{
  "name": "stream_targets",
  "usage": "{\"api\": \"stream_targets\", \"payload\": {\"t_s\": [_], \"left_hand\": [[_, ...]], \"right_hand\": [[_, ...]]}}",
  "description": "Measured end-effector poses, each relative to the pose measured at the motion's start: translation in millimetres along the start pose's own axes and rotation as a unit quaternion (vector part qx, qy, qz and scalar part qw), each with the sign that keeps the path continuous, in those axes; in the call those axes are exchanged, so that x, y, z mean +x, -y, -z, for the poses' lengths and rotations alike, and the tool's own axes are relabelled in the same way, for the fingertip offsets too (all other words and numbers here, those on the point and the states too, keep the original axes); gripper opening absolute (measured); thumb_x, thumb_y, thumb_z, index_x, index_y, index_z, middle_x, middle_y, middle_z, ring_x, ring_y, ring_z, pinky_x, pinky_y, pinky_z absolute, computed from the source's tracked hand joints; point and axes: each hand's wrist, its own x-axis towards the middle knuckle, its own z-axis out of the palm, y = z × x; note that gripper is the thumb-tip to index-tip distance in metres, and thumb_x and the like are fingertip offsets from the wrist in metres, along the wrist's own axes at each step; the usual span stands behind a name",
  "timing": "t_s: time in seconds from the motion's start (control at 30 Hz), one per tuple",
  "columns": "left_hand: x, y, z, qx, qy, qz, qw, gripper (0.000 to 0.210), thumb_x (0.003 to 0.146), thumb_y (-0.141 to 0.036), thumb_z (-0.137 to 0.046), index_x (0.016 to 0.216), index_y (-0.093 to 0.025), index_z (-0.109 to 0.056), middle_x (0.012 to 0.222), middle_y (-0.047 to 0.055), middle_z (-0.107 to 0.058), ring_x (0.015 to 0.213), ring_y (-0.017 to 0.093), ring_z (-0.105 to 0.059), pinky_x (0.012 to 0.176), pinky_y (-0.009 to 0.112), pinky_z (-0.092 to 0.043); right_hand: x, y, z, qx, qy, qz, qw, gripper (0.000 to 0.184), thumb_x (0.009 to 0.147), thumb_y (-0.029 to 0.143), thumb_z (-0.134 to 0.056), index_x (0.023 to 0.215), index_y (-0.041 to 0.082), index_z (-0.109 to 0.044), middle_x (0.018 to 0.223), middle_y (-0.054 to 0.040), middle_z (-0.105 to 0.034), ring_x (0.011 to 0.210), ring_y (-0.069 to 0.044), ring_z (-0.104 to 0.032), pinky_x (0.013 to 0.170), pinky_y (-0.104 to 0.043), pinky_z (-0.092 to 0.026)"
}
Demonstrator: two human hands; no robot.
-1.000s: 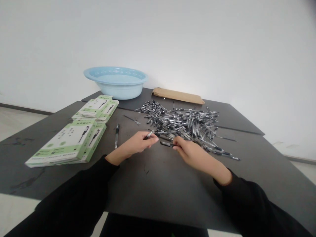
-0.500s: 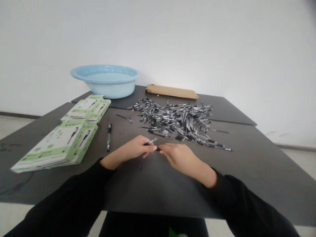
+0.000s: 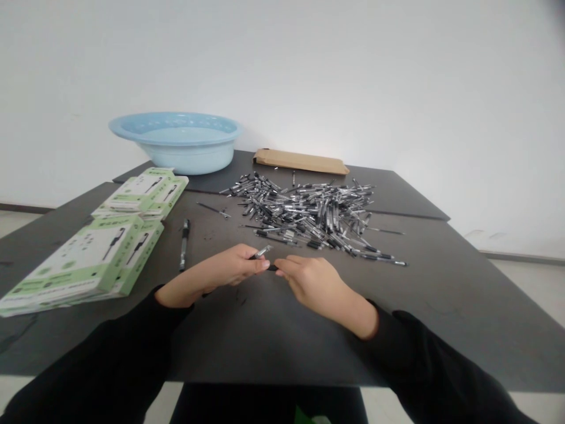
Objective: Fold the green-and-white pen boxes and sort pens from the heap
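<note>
Over the near middle of the table, my left hand [image 3: 236, 268] is closed on a pen [image 3: 263, 252], whose clear end sticks out above the thumb. My right hand [image 3: 315, 281] is closed too, its fingertips pinching a small dark pen part [image 3: 272, 268] that bridges the narrow gap between the hands. Most of that part is hidden by fingers, so I cannot tell whether it joins the pen. Just beyond lies a large pile of clear and black pens [image 3: 309, 209]. A single pen [image 3: 184, 244] rests left of my left hand.
Green-and-white pen boxes [image 3: 75, 259] are stacked at the left. Behind them stands a light blue basin [image 3: 185, 156]. A flat brown cardboard package [image 3: 300, 161] lies at the back, near the wall. One thin refill-like piece [image 3: 209, 207] sits left of the pile.
The whole view has shifted, so the table things appear farther left. Both hands keep their grips close together; a dark tip now shows below my left hand.
</note>
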Motion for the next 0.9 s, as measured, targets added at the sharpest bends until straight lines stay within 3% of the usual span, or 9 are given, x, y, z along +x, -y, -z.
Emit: {"api": "stream_targets", "payload": {"t_s": [0.27,0.37,0.43,0.5,0.57,0.63,0.77,0.9], "left_hand": [[1.7,-3.8,-5.8,-0.036,0.002,-0.003,0.999,0.058,0.07,-0.074,-0.066,0.063,-0.022,-0.04,0.047,-0.008,-0.03,0.044,0.008,-0.022,0.043,0.024,-0.017],[0.4,-0.1,5.7,-0.008,-0.024,-0.006,1.0,0.055,0.071,-0.071,-0.065,0.063,-0.022,-0.043,0.047,-0.008,-0.031,0.043,0.008,-0.026,0.043,0.024,-0.02],[-5.5,3.8,22.4,0.035,-0.101,-0.01,0.994,0.052,0.071,-0.068,-0.065,0.062,-0.021,-0.045,0.048,-0.007,-0.032,0.044,0.009,-0.028,0.043,0.024,-0.019],[-13.0,7.3,39.0,0.061,-0.153,0.004,0.986,0.05,0.072,-0.068,-0.064,0.063,-0.022,-0.046,0.048,-0.007,-0.031,0.043,0.009,-0.027,0.043,0.024,-0.018],[-16.5,8.9,47.5,0.069,-0.146,-0.006,0.987,0.047,0.082,-0.066,-0.055,0.069,-0.021,-0.05,0.051,-0.006,-0.034,0.045,0.01,-0.03,0.044,0.024,-0.021],[-12.7,8.8,46.4,0.128,-0.137,-0.035,0.982,0.046,0.083,-0.061,-0.056,0.065,-0.02,-0.047,0.055,-0.004,-0.04,0.052,0.011,-0.037,0.048,0.024,-0.027],[6.0,11.0,35.5,0.165,-0.16,-0.1,0.968,0.041,0.089,-0.054,-0.05,0.067,-0.019,-0.049,0.064,-0.002,-0.047,0.064,0.014,-0.044,0.06,0.023,-0.035],[16.1,14.4,29.8,0.2,-0.17,-0.108,0.959,0.037,0.089,-0.052,-0.052,0.073,-0.019,-0.059,0.074,0.0,-0.06,0.074,0.017,-0.053,0.07,0.026,-0.039]], "right_hand": [[0.2,1.6,2.5,-0.035,-0.024,0.028,0.999,0.025,0.104,0.024,-0.042,0.108,0.02,-0.066,0.086,-0.0037,-0.071,0.075,-0.016,-0.067,0.056,-0.03,-0.031],[-6.5,-9.1,6.9,-0.049,-0.034,0.025,0.998,0.026,0.102,0.024,-0.043,0.112,0.021,-0.067,0.085,-0.0035,-0.072,0.073,-0.017,-0.067,0.056,-0.029,-0.032],[-15.6,-26.1,12.0,-0.067,-0.051,-0.019,0.996,0.028,0.101,0.023,-0.044,0.116,0.022,-0.068,0.087,-0.0044,-0.074,0.074,-0.018,-0.069,0.056,-0.029,-0.034],[-24.7,-45.7,16.1,-0.071,-0.086,-0.115,0.987,0.029,0.1,0.024,-0.044,0.114,0.022,-0.07,0.095,-0.006,-0.077,0.077,-0.019,-0.071,0.059,-0.028,-0.039],[-29.8,-60.1,17.0,-0.036,-0.085,-0.148,0.985,0.029,0.1,0.025,-0.045,0.113,0.021,-0.07,0.103,-0.007,-0.078,0.087,-0.022,-0.073,0.068,-0.028,-0.045],[-30.3,-65.4,14.9,0.0,-0.058,-0.134,0.989,0.03,0.1,0.024,-0.044,0.115,0.022,-0.07,0.107,-0.0071,-0.078,0.092,-0.023,-0.073,0.074,-0.029,-0.048],[-27.0,-63.0,9.0,0.034,-0.079,-0.138,0.987,0.031,0.101,0.027,-0.043,0.118,0.021,-0.068,0.11,-0.0092,-0.077,0.097,-0.024,-0.073,0.079,-0.031,-0.051],[-27.4,-67.1,7.3,0.04,-0.062,-0.151,0.986,0.031,0.102,0.027,-0.04,0.119,0.019,-0.065,0.108,-0.0102,-0.076,0.094,-0.025,-0.072,0.078,-0.032,-0.05]]}}
